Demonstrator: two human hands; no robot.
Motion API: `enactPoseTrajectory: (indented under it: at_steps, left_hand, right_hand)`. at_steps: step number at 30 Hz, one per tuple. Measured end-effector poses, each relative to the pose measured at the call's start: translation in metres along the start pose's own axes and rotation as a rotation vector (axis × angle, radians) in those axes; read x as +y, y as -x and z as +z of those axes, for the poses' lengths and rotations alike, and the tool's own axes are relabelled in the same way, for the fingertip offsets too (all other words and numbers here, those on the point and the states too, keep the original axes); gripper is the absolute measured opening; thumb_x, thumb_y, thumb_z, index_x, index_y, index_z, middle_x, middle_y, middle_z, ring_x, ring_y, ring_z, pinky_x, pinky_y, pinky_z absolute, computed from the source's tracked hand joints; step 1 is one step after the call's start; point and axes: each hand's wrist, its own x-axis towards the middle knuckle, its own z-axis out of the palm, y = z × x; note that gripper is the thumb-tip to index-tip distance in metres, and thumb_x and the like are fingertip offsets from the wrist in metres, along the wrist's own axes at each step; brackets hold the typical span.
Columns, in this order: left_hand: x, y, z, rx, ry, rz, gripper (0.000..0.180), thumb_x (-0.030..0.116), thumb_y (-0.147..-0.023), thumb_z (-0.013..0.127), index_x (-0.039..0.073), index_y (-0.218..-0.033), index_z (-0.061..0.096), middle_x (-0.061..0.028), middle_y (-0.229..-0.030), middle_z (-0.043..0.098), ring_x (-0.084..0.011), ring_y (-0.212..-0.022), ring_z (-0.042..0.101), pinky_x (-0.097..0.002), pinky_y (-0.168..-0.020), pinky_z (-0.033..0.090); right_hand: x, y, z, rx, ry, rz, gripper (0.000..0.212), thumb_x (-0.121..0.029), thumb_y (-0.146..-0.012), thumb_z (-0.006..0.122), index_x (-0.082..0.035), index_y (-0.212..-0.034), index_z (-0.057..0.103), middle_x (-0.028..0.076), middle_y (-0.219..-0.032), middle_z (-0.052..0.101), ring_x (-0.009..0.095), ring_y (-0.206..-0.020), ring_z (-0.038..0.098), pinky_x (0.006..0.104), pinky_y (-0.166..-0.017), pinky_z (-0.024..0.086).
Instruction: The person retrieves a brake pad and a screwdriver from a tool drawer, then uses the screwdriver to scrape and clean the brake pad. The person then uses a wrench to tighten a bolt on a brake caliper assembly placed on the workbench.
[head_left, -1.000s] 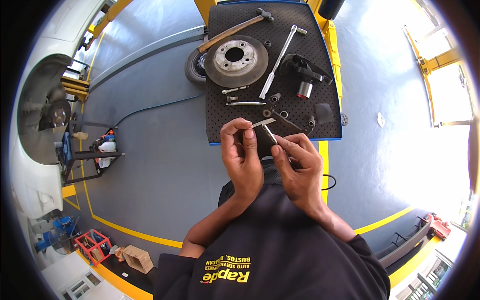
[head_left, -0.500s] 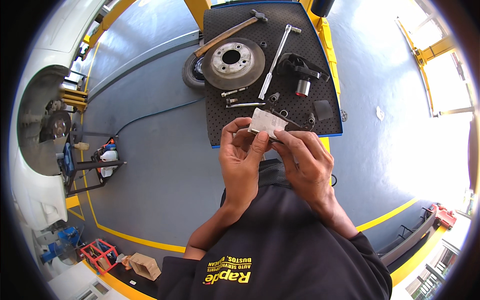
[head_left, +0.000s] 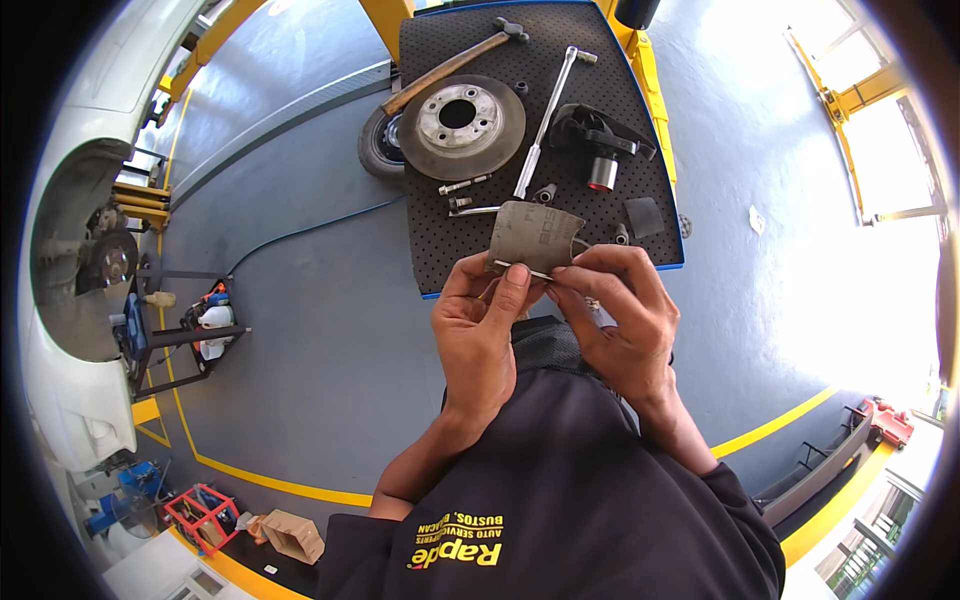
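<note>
In front of my chest, above the near edge of the work surface, I hold a flat grey brake pad with print on its face and a pale lower edge. My left hand pinches the left part of that edge, thumb on the near side. My right hand grips the right end between thumb and fingers. Fingertips behind the pad are hidden. Just beyond lie a socket and a ratchet handle, partly covered by the pad. A thin dark grey plate rests to the right.
The black perforated mat bears a brake disc, a ball-peen hammer, a long breaker bar and a brake caliper. A tyre sits beside it. At left stand a white car and a black frame cart.
The brake pad has tipped up, so more of its printed face shows and its glare is gone. Both hands keep hold, with my right hand shifted slightly right.
</note>
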Motion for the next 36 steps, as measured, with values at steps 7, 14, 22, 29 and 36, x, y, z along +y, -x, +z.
enactPoseTrajectory:
  at_steps: [7, 14, 22, 29, 36]
  left_hand:
    - [0.003, 0.000, -0.001, -0.007, -0.112, 0.019, 0.026, 0.005, -0.108, 0.072, -0.002, -0.133, 0.067, -0.0108, -0.120, 0.080, -0.0186, -0.108, 0.078, -0.0373, -0.101, 0.066]
    - [0.010, 0.001, 0.007, 0.016, -0.152, -0.009, 0.027, 0.004, -0.107, 0.074, -0.003, -0.133, 0.068, -0.0130, -0.120, 0.080, -0.0201, -0.106, 0.079, -0.0362, -0.099, 0.066]
    - [0.006, 0.004, 0.003, 0.030, -0.177, -0.013, 0.024, 0.005, -0.105, 0.078, -0.004, -0.126, 0.072, -0.0131, -0.115, 0.081, -0.0191, -0.102, 0.079, -0.0339, -0.095, 0.067]
    - [0.012, 0.002, 0.005, 0.010, -0.206, -0.040, 0.025, 0.004, -0.104, 0.078, -0.005, -0.127, 0.072, -0.0135, -0.115, 0.081, -0.0197, -0.103, 0.079, -0.0339, -0.095, 0.067]
    - [0.012, 0.002, 0.005, -0.009, -0.211, -0.013, 0.025, 0.000, -0.105, 0.075, -0.004, -0.129, 0.072, -0.0148, -0.118, 0.080, -0.0215, -0.105, 0.079, -0.0354, -0.097, 0.067]
  right_hand:
    - [-0.004, -0.010, -0.017, -0.231, -0.414, 0.594, 0.031, -0.008, -0.094, 0.089, 0.004, -0.118, 0.073, 0.009, -0.103, 0.079, 0.014, -0.095, 0.076, 0.0322, -0.083, 0.062]
    - [-0.003, -0.014, -0.024, -0.289, -0.660, 0.781, 0.023, -0.009, -0.098, 0.086, 0.005, -0.110, 0.072, 0.008, -0.093, 0.080, 0.013, -0.086, 0.077, 0.0289, -0.079, 0.061]
    - [-0.005, -0.013, -0.027, -0.317, -0.583, 0.751, 0.020, -0.013, -0.100, 0.084, 0.005, -0.104, 0.076, 0.007, -0.086, 0.079, 0.011, -0.082, 0.076, 0.0286, -0.075, 0.059]
    - [-0.006, -0.012, -0.028, -0.302, -0.570, 0.786, 0.018, -0.012, -0.099, 0.083, 0.004, -0.103, 0.077, 0.007, -0.083, 0.078, 0.011, -0.077, 0.075, 0.0277, -0.070, 0.056]
    - [-0.008, -0.007, -0.021, -0.228, -0.564, 0.757, 0.013, -0.009, -0.099, 0.082, 0.003, -0.104, 0.079, 0.009, -0.085, 0.080, 0.010, -0.075, 0.073, 0.0262, -0.069, 0.055]
